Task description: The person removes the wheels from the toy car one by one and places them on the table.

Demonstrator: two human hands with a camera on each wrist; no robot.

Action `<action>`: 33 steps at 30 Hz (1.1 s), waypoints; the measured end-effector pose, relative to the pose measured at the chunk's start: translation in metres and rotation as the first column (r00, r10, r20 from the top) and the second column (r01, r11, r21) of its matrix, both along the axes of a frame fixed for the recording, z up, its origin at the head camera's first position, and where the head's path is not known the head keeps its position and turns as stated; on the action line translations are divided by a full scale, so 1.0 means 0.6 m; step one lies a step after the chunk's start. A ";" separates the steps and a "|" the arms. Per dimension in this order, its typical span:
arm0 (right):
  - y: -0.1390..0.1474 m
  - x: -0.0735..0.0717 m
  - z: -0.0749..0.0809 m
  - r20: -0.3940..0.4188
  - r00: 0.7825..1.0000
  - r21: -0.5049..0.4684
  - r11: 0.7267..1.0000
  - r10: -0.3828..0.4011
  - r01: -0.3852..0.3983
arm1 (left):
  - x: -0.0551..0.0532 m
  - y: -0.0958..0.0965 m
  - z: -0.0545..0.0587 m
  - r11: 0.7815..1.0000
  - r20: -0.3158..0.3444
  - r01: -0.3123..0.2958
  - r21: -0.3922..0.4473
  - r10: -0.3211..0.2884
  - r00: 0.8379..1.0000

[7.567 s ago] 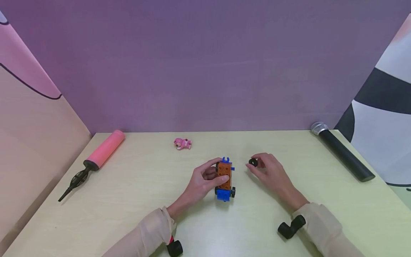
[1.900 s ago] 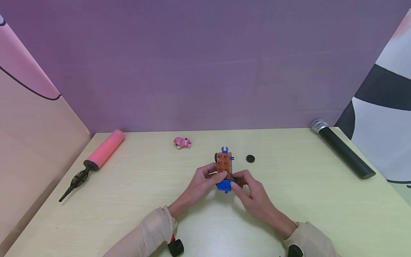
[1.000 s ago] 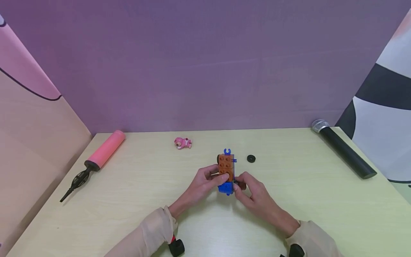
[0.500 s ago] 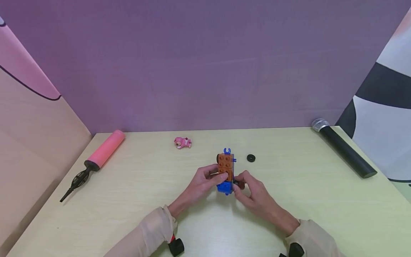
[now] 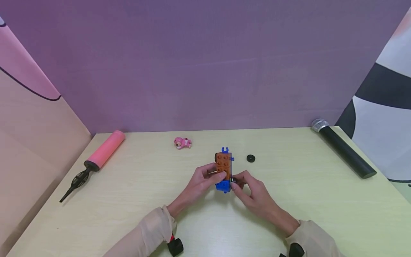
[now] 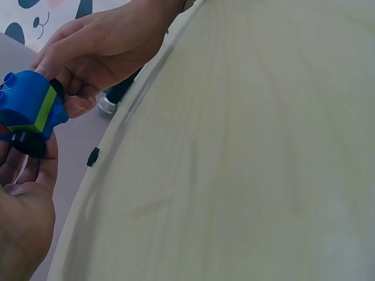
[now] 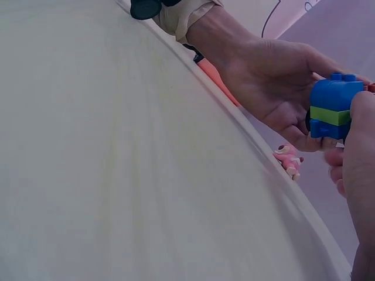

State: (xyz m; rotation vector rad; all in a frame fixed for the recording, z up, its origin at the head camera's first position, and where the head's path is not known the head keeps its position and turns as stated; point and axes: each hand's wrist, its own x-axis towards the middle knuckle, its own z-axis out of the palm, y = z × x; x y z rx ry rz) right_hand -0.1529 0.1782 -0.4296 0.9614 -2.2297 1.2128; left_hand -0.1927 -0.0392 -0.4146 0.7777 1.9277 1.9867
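left hand [image 5: 202,179] grips the toy vehicle [image 5: 223,163] to the near right of the pink bear [image 5: 182,143]; right hand [image 5: 256,195] pinches a black wheel [image 5: 234,180] at its side; a loose wheel [image 5: 250,158] lies farther right of the bear.

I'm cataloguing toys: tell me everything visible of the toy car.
Plastic-looking, the toy car has orange studded blocks, a blue end block, green band, blue hook, bare side peg and black wheels. The left hand grips it above the table, hook pointing away; the right hand pinches a near-end wheel.
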 end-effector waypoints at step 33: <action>0.010 0.000 0.002 -0.016 1.000 -0.021 1.000 -0.016 0.015 | 0.001 -0.004 -0.005 1.000 -0.013 -0.022 0.000 0.022 1.000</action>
